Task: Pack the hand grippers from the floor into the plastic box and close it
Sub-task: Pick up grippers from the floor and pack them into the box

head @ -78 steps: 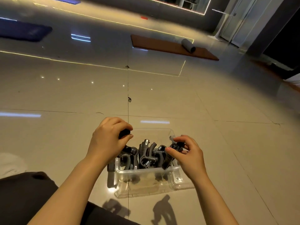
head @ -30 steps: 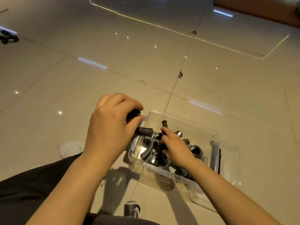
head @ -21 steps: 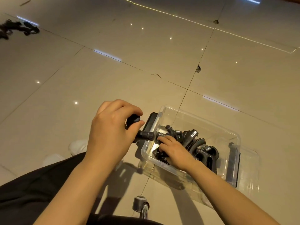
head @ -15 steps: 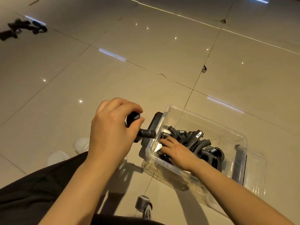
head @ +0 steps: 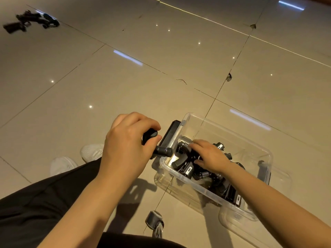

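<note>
A clear plastic box [head: 232, 138] was seen standing on the tiled floor [head: 125, 86] at about four o'clock in the head view, its top open and a heap of black hand grippers [head: 188, 169] lying inside against the near wall. The right hand [head: 209, 155] was laid on top of that heap, its fingers [head: 196, 143] stretched nearly flat and pointing toward ten o'clock, pressing on the grippers rather than curled round any of them. The left hand [head: 127, 147] was held just outside the box's nine o'clock end, its fingers and thumb wrapped round the black handle of another hand gripper [head: 157, 146], whose second handle was pointed at the box rim. A black latch [head: 170, 131] was visible on that end of the box. More hand grippers [head: 30, 20] were left on the floor far off at ten o'clock. White shoes [head: 77, 158] and dark trousers [head: 44, 203] were seen at seven o'clock, and a castor wheel [head: 154, 221] at six o'clock.
</note>
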Demonstrator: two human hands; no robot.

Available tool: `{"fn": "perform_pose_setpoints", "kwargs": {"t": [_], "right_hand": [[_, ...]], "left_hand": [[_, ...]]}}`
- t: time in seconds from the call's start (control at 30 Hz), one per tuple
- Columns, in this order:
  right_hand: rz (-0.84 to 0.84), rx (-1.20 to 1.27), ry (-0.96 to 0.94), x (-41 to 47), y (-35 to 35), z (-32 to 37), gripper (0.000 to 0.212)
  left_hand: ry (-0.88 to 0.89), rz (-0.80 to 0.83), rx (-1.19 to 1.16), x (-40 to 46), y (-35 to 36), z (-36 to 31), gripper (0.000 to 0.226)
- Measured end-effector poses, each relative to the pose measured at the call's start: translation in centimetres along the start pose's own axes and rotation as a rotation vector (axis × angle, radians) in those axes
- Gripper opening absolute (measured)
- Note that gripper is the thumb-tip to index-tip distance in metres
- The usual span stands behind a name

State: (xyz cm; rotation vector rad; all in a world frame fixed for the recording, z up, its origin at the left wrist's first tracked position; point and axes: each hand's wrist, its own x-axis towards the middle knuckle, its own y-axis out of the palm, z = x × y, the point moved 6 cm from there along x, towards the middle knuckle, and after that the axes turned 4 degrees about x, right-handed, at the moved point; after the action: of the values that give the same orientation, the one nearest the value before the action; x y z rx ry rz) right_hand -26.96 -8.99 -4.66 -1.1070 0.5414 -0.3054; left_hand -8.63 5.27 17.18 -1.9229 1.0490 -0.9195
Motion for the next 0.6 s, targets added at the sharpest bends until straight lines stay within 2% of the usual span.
{"fn": "perform_pose_setpoints", "kwargs": {"t": [0.07,0.1,0.2,0.47,0.53,0.6], "right_hand": [[0.221,-0.022,0.207,0.9,1.2,-2.4,0.098],[0.324,-0.028,0.251,1.5,1.8,-2.8,0.106],[0.448,-0.064,0.259,3.1,2.9,-2.3,0.115],[0.439,-0.007,0.305,2.9,3.5,-2.5,0.114],[0.346,0.035,0.295,2.1,2.4,-1.4,0.105],[0.100,0.266,0.292,0.6,-0.1,0.6,0.084]], "left_hand": [[0.001,0.012,-0.007,-0.2,0.2,0.0,0.017],[0.005,0.017,-0.008,-0.2,0.3,0.0,0.017],[0.011,0.034,-0.016,-0.3,0.6,0.2,0.017],[-0.003,-0.006,-0.059,0.1,0.6,0.1,0.018],[-0.036,-0.008,-0.082,0.2,0.7,0.2,0.018],[-0.091,-0.014,-0.124,0.3,0.8,0.3,0.017]]}}
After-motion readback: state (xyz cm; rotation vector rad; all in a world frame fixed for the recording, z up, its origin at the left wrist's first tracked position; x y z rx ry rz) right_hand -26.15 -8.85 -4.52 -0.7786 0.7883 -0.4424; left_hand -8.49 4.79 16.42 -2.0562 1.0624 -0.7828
